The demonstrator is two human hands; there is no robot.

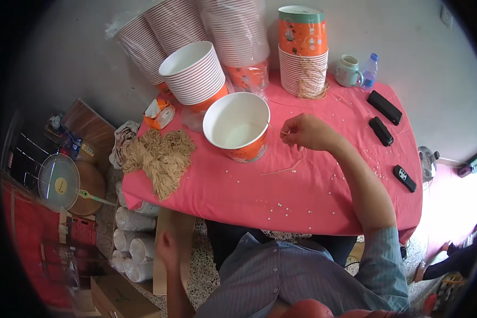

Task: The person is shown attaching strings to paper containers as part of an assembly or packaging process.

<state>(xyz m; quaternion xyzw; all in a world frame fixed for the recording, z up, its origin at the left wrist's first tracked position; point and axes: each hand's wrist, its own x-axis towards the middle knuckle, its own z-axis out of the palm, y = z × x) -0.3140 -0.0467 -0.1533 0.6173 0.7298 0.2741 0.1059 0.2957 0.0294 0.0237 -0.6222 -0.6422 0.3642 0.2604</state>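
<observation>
Right hand (pixel 307 131) is up on the pink table (pixel 323 196), fingers pressed together in a pinch on a thin tan string (pixel 290 168). The string drops from the fingertips at about 5 o'clock, then lies along the cloth, its long axis running from 2 o'clock down to 8 o'clock, free end pointing at 8. Just at the hand's 9 o'clock stands the bucket (pixel 237 126), upright, open mouth up, white inside, orange outside; the pinch sits right beside its rim, though I cannot tell if they touch. At 9 o'clock from the bucket lies a heap of strings (pixel 160 156). A bucket stack (pixel 195 71) rises at its 11 o'clock. Left hand (pixel 167 249) hangs low, off the table's near edge at 7 o'clock; it is blurred, so I cannot tell whether it is spread or closed. Small white beads (pixel 273 211) dot the cloth.
</observation>
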